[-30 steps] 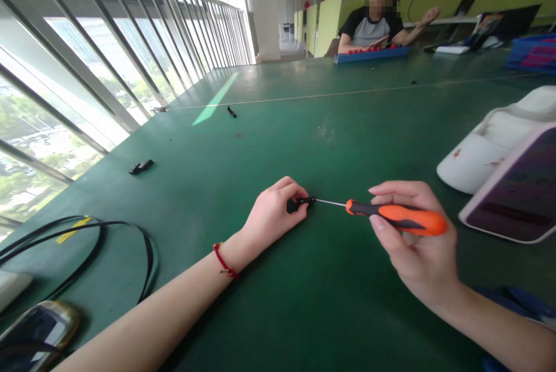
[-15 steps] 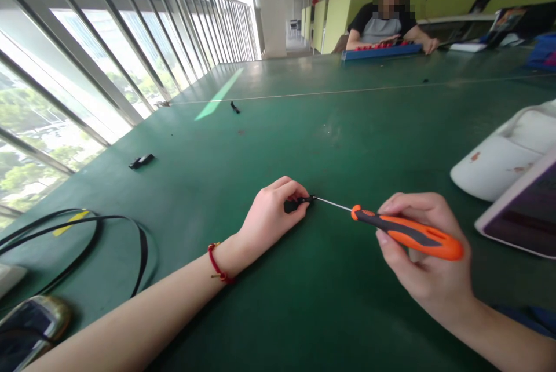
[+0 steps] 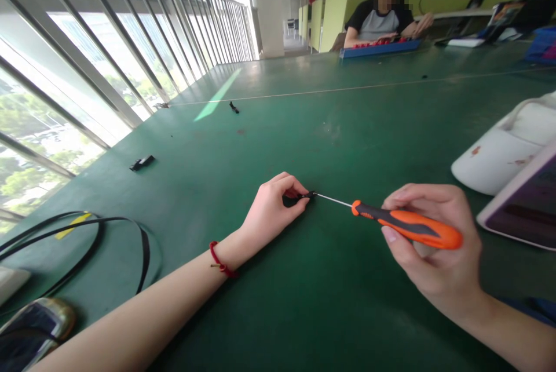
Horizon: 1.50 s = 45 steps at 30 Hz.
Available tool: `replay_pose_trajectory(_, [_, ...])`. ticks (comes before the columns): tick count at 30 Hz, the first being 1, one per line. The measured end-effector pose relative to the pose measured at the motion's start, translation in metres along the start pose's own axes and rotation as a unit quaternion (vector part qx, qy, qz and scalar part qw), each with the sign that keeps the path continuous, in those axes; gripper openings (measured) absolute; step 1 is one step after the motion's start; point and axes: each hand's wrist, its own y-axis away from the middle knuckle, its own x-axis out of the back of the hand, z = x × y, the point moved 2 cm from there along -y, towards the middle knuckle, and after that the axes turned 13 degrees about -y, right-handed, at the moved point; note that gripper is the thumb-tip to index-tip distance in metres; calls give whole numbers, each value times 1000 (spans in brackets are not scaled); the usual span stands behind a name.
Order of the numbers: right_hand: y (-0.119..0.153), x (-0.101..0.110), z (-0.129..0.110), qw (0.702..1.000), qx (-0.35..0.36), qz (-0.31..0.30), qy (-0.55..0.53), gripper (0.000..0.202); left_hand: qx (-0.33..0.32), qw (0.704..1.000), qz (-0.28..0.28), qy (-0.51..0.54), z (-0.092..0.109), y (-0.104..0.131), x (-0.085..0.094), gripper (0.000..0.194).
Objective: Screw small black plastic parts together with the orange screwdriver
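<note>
Between thumb and fingers, my left hand (image 3: 278, 204) pinches a small black part (image 3: 307, 194) low over the green table (image 3: 269, 146). A red cord bracelet (image 3: 219, 260) circles that wrist. My right hand (image 3: 438, 239) grips an orange and dark grey screwdriver (image 3: 412, 227) by its handle. The thin metal shaft points left, and its tip is at the right end of the black part. Whether the tip sits inside the part is too small to tell.
Two small black pieces (image 3: 142, 163) (image 3: 234, 107) lie farther off. Black cables (image 3: 145, 250) and a phone-like device (image 3: 39, 325) are at left. A white container (image 3: 499, 152) and a screen (image 3: 525, 204) stand right. Across the table a person (image 3: 380, 21) sits behind a blue tray (image 3: 377, 50).
My right fingers have shifted and loosened slightly around the handle, while the tip stays at the black part. Across the table, the person's hand at the right has risen.
</note>
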Motion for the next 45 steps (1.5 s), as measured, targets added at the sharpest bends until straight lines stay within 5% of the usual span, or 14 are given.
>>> replay_pose_trajectory(6, [0, 2, 0, 997, -26, -50, 61, 8, -16, 1000, 0, 7, 0, 1, -1, 3])
replay_pose_trajectory(12, [0, 2, -2, 1000, 23, 3, 21, 35, -17, 1000, 0, 2, 1, 1, 0, 3])
replay_pose_trajectory(17, [1, 0, -1, 997, -25, -43, 67, 14, -17, 1000, -3, 0, 1, 1, 0, 3])
replay_pose_trajectory(22, [0, 2, -1, 1000, 24, 11, 15, 41, -19, 1000, 0, -2, 1, 1, 0, 4])
replay_pose_trajectory(27, [1, 0, -2, 995, -4, -51, 83, 15, -22, 1000, -3, 1, 1, 0, 0, 4])
replay_pose_trajectory(32, [0, -1, -4, 998, 43, -12, 38, 42, -25, 1000, -11, 3, 0, 0, 0, 4])
replay_pose_trajectory(37, [0, -2, -3, 994, 2, -66, 89, 17, -30, 999, -14, 10, -1, 0, -1, 4])
replay_pose_trajectory(42, [0, 1, 0, 1000, 25, 14, 6, 37, -36, 999, -8, 6, -2, 1, -3, 4])
replay_pose_trajectory(45, [0, 2, 3, 1000, -9, -21, -12, 34, -38, 999, -7, 1, -2, 1, -3, 4])
